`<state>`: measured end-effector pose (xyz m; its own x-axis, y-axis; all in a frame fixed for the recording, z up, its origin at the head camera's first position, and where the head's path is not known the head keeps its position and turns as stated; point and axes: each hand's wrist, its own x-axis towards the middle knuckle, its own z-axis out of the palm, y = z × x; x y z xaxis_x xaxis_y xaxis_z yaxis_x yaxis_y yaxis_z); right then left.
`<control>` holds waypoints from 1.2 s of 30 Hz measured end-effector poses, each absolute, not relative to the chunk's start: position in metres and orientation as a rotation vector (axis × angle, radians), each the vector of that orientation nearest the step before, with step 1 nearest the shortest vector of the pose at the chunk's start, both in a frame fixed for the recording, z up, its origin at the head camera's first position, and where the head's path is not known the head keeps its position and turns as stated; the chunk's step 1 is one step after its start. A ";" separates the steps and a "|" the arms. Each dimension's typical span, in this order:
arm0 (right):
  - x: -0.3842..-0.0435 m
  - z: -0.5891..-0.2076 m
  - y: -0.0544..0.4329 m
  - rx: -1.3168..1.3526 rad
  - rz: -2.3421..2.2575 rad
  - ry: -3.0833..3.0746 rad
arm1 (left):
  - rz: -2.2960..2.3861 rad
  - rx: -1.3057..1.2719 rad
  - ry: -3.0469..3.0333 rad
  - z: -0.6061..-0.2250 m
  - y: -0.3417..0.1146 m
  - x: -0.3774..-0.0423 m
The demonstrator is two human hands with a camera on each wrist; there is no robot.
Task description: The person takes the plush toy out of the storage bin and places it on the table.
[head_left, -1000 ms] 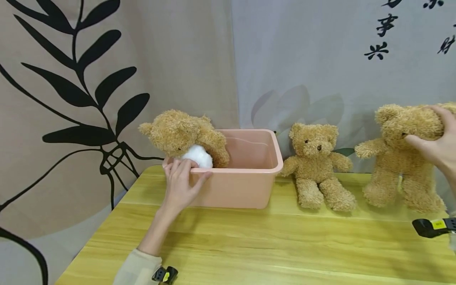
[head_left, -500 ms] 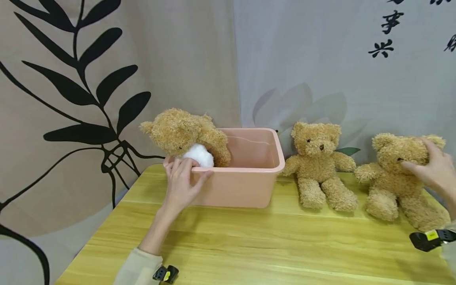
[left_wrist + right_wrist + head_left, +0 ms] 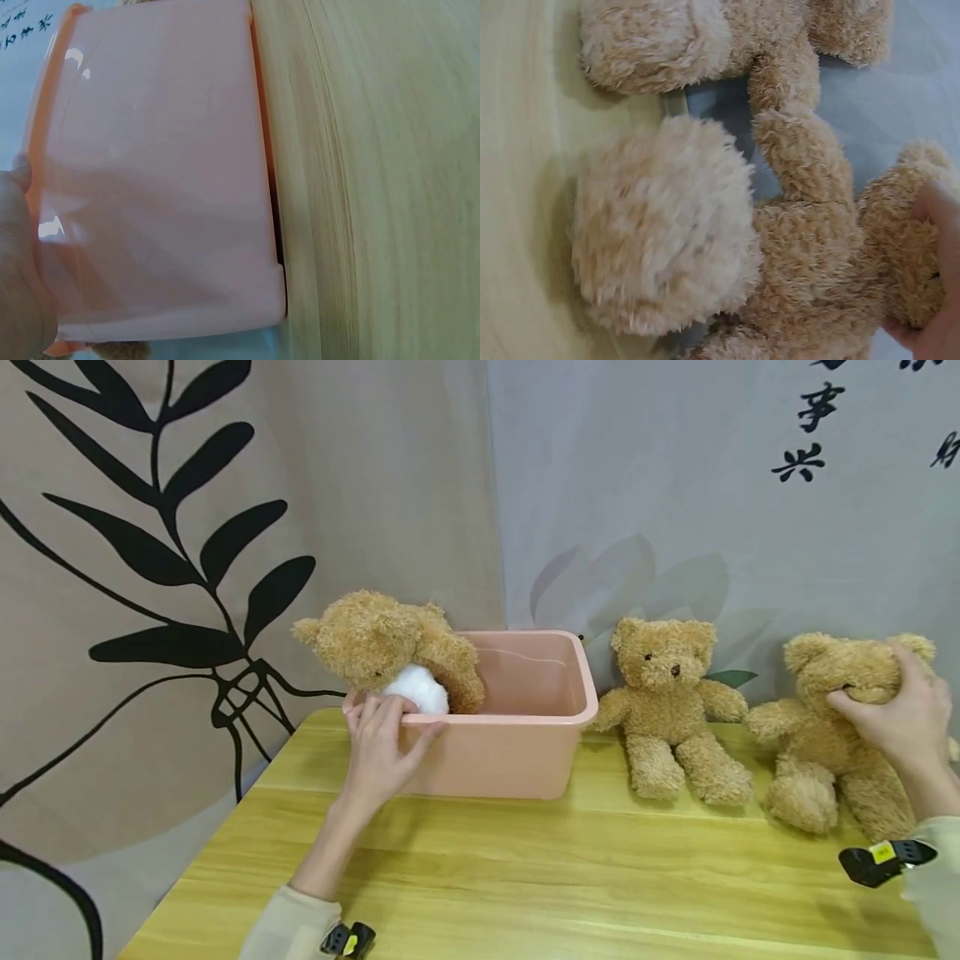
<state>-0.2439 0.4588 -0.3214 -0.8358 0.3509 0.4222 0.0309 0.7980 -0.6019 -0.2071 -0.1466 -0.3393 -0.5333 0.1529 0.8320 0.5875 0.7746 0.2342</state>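
Observation:
My left hand (image 3: 378,747) grips the front left rim of a pink plastic bin (image 3: 495,760); the left wrist view shows the bin's smooth side (image 3: 157,165) close up. Inside the bin, a tan teddy bear (image 3: 367,631) slumps over the left end, beside a white fluffy thing (image 3: 422,689) only partly visible. At the far right, my right hand (image 3: 903,710) holds another teddy bear (image 3: 813,747) by its head, thumb across the face. That bear sits on the table, its legs forward. In the right wrist view, its foot (image 3: 664,232) looms near the camera.
A third teddy bear (image 3: 667,693) sits upright between the bin and the held bear, one arm close to the bin. The wooden table (image 3: 525,877) runs up to a printed cloth backdrop (image 3: 390,485) with black leaves and characters.
The right-hand bear has come down from a raised, upright pose to sitting on the table, and my right hand has lowered with it. My left hand stays on the bin rim.

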 end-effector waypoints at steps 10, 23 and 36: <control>-0.260 -0.318 0.450 -0.201 0.863 -2.450 | -0.630 -0.543 -2.094 -0.339 -0.147 -0.206; -0.274 -0.322 0.454 -0.063 0.904 -2.642 | -0.633 -0.544 -2.099 -0.341 -0.146 -0.208; -0.272 -0.328 0.454 -0.203 0.913 -2.620 | -0.635 -0.548 -2.093 -0.340 -0.146 -0.207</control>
